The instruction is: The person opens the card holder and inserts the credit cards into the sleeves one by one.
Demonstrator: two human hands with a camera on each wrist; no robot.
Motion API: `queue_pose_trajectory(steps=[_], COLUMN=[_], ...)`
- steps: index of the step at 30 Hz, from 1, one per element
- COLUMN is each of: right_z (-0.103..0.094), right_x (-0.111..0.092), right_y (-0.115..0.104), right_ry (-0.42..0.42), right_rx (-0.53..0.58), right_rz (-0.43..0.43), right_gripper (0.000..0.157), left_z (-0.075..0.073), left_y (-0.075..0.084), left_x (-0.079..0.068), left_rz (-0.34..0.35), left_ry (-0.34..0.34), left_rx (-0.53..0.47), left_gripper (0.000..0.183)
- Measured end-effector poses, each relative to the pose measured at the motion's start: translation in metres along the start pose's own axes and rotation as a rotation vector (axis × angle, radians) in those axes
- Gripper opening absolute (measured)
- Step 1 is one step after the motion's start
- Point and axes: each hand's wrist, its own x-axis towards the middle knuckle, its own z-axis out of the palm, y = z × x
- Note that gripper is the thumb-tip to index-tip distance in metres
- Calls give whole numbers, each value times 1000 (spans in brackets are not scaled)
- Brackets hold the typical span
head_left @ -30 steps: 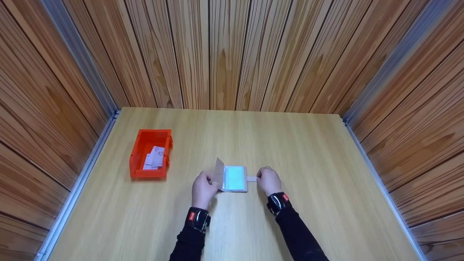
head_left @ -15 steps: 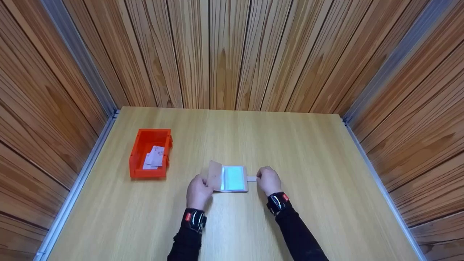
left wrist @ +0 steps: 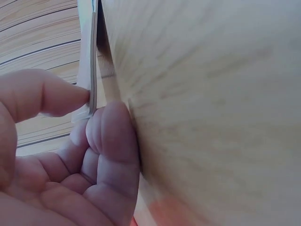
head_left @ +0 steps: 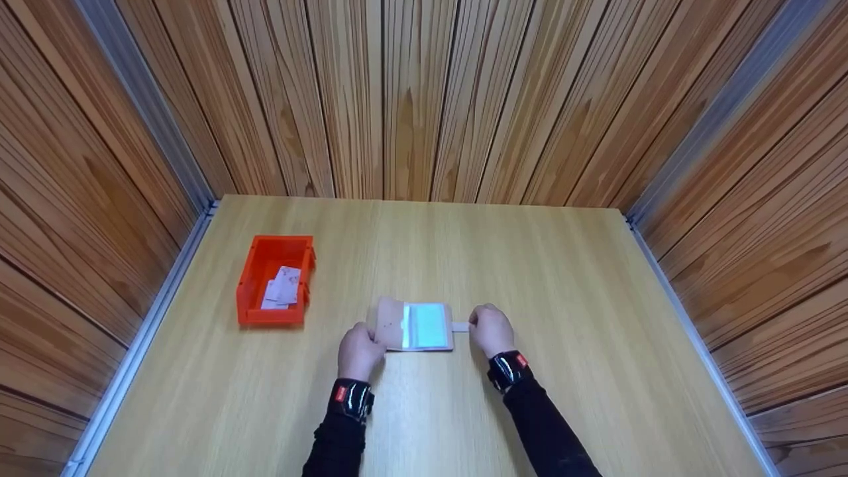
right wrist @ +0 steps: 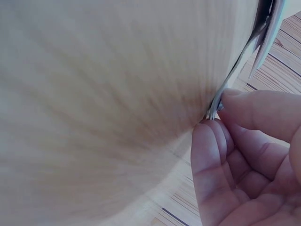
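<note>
A small pinkish card holder (head_left: 427, 326) lies spread on the table, pale blue-green clear sleeves showing inside. Its cover (head_left: 389, 324) is folded out to the left. My left hand (head_left: 358, 351) pinches the cover's lower left corner; in the left wrist view the thumb presses the thin cover edge (left wrist: 93, 70) from above, the curled fingers under it. From the holder's right side runs a short strap (head_left: 460, 327). My right hand (head_left: 491, 330) pinches the strap's end between thumb and fingertips, and a small metal snap (right wrist: 220, 107) peeks out beside the thumb in the right wrist view.
An orange-red bin (head_left: 271, 318) stands on the left part of the table, with several pale printed cards (head_left: 286, 286) in it. Wood-panelled walls (head_left: 424, 99) with metal corner rails enclose the tabletop (head_left: 530, 265) at the back and both sides.
The card holder's cover, raised a second ago, has swung down to the left and now lies nearly flat. My left hand moved left and down with it; my right hand stayed put.
</note>
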Motion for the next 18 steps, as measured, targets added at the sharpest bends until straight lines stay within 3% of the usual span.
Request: queue_pose_trajectory(steps=[11, 18], right_z=[1, 0], right_x=[-1, 0], right_y=[2, 1], right_ry=[16, 17], right_rx=[-47, -38], right_rz=[-46, -31], right_gripper=[7, 10], left_z=[3, 4], left_y=[0, 2], left_x=[-3, -3], left_rz=[62, 43], left_ry=[54, 45], left_rx=[57, 78], left_gripper=[14, 15])
